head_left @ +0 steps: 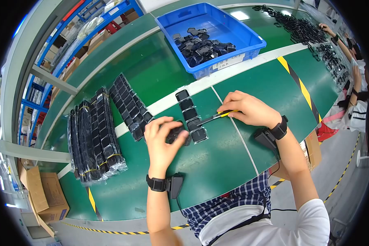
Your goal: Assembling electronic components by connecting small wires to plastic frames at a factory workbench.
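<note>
In my right hand [246, 108] is a slim tool with a yellow-and-black handle [227, 112], pinched between thumb and fingers. Its long dark end points left and reaches a short strip of black square pieces [188, 114] in clear plastic. That strip lies on the green table in front of me. My left hand [162, 137] curls its fingers and thumb around dark squarish pieces [177, 133] just left of the strip; how many is hidden by the fingers. Past that hand lies a wider sheet of similar black squares [129, 102].
Bundled strips of black squares [95, 135] lie at the left. A blue bin [250, 39] with loose dark pieces stands beyond the strip. Black parts [295, 26] are heaped at the far right, where another person's hand [326, 28] reaches in. An open cardboard box [49, 192] stands at lower left.
</note>
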`<state>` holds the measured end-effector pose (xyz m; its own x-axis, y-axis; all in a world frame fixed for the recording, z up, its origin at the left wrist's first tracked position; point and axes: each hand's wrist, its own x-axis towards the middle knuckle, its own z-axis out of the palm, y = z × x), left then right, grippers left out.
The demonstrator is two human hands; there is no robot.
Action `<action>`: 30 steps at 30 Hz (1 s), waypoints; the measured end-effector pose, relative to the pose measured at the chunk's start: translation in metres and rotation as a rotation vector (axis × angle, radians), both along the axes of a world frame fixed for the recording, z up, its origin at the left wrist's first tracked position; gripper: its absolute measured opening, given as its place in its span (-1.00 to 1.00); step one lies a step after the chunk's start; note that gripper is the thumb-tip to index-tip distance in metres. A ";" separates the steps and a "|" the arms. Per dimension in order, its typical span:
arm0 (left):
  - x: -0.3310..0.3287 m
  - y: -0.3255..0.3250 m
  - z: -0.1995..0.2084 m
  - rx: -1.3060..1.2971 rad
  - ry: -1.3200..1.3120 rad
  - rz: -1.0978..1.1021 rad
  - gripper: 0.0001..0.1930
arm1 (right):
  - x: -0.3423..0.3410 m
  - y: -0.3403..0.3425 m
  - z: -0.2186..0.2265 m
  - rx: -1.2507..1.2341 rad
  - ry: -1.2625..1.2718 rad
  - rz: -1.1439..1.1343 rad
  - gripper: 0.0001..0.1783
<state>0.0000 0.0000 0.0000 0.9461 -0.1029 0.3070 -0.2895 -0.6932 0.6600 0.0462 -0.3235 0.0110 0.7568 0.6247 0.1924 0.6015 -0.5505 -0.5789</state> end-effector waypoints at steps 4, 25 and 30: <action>-0.009 -0.025 0.007 0.212 -0.120 -0.198 -0.63 | -0.003 0.001 0.001 -0.008 -0.039 -0.032 -0.68; 0.002 -0.033 -0.014 0.163 -0.233 -0.195 -0.89 | -0.015 0.012 0.004 -0.037 -0.018 0.133 -0.65; 0.002 -0.033 -0.011 0.177 -0.164 -0.214 -0.88 | -0.016 0.013 0.003 -0.038 -0.003 0.135 -0.65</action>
